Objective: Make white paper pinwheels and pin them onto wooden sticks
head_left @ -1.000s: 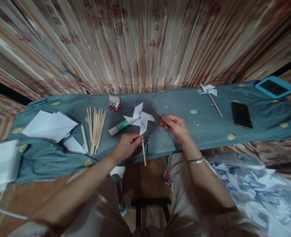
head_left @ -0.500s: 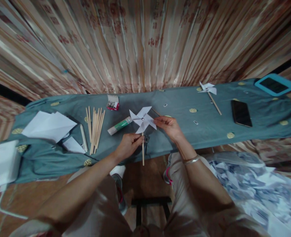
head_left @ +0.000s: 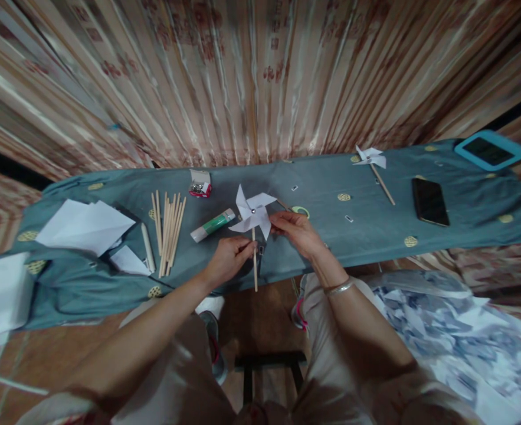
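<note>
A white paper pinwheel (head_left: 257, 216) with a small shiny pin at its centre stands nearly upright above the cloth. My left hand (head_left: 228, 258) is closed round its wooden stick (head_left: 255, 268), just under the blades. The fingers of my right hand (head_left: 299, 231) are pinched together at the edge of a right-hand blade. Left of the pinwheel lies a green and white tube (head_left: 213, 225). Behind my right fingers, a pair of scissors shows a light-green handle (head_left: 301, 209), partly hidden by the hand.
On the table's cloth (head_left: 322, 236) are several wooden sticks (head_left: 170, 233), a box of pins (head_left: 199, 185), white paper (head_left: 85, 227), a white pen (head_left: 147, 247), another pinwheel (head_left: 370, 158), a phone (head_left: 431, 202) and a blue-framed tablet (head_left: 491, 150). A bag of paper scraps (head_left: 464, 342) stands lower right.
The pinwheel's blades have turned about the pin, and my right hand has shifted slightly left with its fingers at the blade. My left hand keeps its hold on the stick.
</note>
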Motion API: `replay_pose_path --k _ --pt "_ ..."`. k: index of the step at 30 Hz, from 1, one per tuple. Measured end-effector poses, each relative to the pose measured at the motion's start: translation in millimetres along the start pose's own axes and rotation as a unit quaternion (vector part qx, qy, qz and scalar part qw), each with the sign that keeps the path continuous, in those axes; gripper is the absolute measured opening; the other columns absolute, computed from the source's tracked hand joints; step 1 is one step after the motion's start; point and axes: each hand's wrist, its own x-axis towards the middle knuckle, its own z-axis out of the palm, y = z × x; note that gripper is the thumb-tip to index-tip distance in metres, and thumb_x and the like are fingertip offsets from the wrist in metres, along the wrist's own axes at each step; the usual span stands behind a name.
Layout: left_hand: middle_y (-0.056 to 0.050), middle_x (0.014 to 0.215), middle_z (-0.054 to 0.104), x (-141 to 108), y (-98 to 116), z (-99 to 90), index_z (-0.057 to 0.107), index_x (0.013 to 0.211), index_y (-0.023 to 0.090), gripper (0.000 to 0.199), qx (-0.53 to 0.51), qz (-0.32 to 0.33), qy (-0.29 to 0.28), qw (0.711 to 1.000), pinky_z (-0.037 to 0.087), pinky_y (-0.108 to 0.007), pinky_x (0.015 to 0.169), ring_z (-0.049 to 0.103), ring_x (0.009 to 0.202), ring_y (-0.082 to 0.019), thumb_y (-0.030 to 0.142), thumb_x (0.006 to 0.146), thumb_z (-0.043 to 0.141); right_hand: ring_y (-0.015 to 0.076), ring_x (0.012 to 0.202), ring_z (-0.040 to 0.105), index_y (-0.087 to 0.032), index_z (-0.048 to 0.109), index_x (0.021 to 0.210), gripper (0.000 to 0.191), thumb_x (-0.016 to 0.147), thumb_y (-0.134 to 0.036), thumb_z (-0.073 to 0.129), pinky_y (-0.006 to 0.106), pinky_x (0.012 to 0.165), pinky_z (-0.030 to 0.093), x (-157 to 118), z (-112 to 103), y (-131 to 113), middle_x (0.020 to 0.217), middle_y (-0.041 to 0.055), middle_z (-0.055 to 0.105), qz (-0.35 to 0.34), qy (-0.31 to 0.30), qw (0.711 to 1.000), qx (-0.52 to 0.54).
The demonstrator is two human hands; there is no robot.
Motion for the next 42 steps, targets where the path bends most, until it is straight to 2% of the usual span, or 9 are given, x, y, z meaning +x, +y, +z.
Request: replay_pose_path --k 4,10,16,25,28,32,34,37,42 --pt "0.002 0.058 0.05 -1.5 -1.2 2.4 0.056 0.06 0.015 0.042 0.008 0.011 -0.02 1.0 0.034 -0.021 0.057 0.045 0.056 -0.01 0.038 0.094 0.045 0.0102 0.057 0.051 -0.02 0.069 0.061 0.049 0.054 -0.066 0.082 0.025 0.055 0.04 0.3 1.9 -0.1 0.057 -0.0024 0.06 0.011 0.014 0.999 0.031" --pt "0.002 0.06 0.05 -2.8 -2.0 3.6 0.056 0.061 0.015 0.043 0.026 0.019 -0.032 0.999 0.034 -0.022 0.058 0.045 0.057 -0.01 0.039 0.095 0.044 0.0052 0.051 0.047 -0.02 0.073 0.063 0.042 0.044 -0.052 0.091 0.021 0.051 0.037 -0.2 3.6 -1.4 0.055 -0.0059 0.059 0.041 0.011 0.997 0.059" --pt "0.001 0.06 0.051 -1.8 -0.6 3.6 0.057 0.061 0.015 0.044 0.021 0.019 -0.025 0.999 0.034 -0.022 0.058 0.046 0.058 -0.01 0.04 0.094 0.044 0.0051 0.053 0.049 -0.02 0.074 0.062 0.042 0.039 -0.049 0.092 0.02 0.051 0.038 -1.2 7.8 -2.9 0.058 -0.0051 0.063 0.056 0.033 0.994 0.093" --pt "0.001 0.059 0.051 -1.8 2.2 4.6 0.058 0.061 0.014 0.044 0.002 -0.009 0.001 1.0 0.033 -0.021 0.055 0.044 0.056 -0.01 0.043 0.092 0.046 0.0071 0.052 0.054 -0.018 0.069 0.054 0.045 0.044 -0.058 0.088 0.022 0.051 0.037 -6.2 18.9 1.4 0.054 -0.0023 0.064 0.062 -0.004 0.997 0.055" --pt "0.001 0.059 0.052 -1.4 1.3 3.5 0.058 0.06 0.014 0.045 0.002 -0.009 0.0 1.0 0.033 -0.021 0.055 0.045 0.057 -0.01 0.044 0.092 0.045 0.0069 0.05 0.054 -0.017 0.071 0.055 0.048 0.046 -0.062 0.085 0.022 0.051 0.038 -8.2 14.7 -2.1 0.055 0.0 0.067 0.063 -0.01 0.998 0.023" --pt "0.001 0.058 0.053 -0.7 -3.8 2.3 0.06 0.062 0.015 0.047 -0.01 -0.032 0.004 0.999 0.036 -0.021 0.056 0.046 0.058 -0.011 0.048 0.091 0.045 0.0078 0.051 0.056 -0.018 0.074 0.06 0.049 0.045 -0.063 0.086 0.022 0.053 0.041 -8.7 -3.2 -13.8 0.057 0.0019 0.069 0.06 -0.006 0.998 0.029" --pt "0.001 0.058 0.054 -1.0 -5.4 2.1 0.06 0.062 0.014 0.047 -0.017 -0.042 -0.003 0.999 0.036 -0.022 0.056 0.047 0.058 -0.011 0.049 0.09 0.045 0.0089 0.055 0.058 -0.02 0.072 0.058 0.045 0.043 -0.059 0.089 0.023 0.055 0.043 -6.6 -13.0 -18.2 0.062 0.001 0.071 0.027 0.044 0.996 0.071" --pt "0.001 0.058 0.054 -2.5 -4.8 2.8 0.061 0.063 0.014 0.047 -0.028 -0.04 -0.028 0.998 0.036 -0.022 0.057 0.048 0.058 -0.011 0.048 0.09 0.045 0.0099 0.06 0.058 -0.023 0.075 0.065 0.04 0.046 -0.054 0.09 0.024 0.059 0.044 -2.0 -20.4 -17.9 0.067 -0.0003 0.072 -0.035 0.113 0.991 0.063" --pt "0.002 0.057 0.051 -5.6 -0.2 6.7 0.064 0.065 0.013 0.047 -0.054 -0.027 -0.064 0.996 0.033 -0.021 0.054 0.046 0.056 -0.01 0.049 0.09 0.046 0.0115 0.067 0.059 -0.022 0.078 0.074 0.039 0.05 -0.052 0.088 0.026 0.068 0.045 3.0 -13.8 -7.1 0.074 -0.0015 0.074 -0.024 0.075 0.996 0.035"
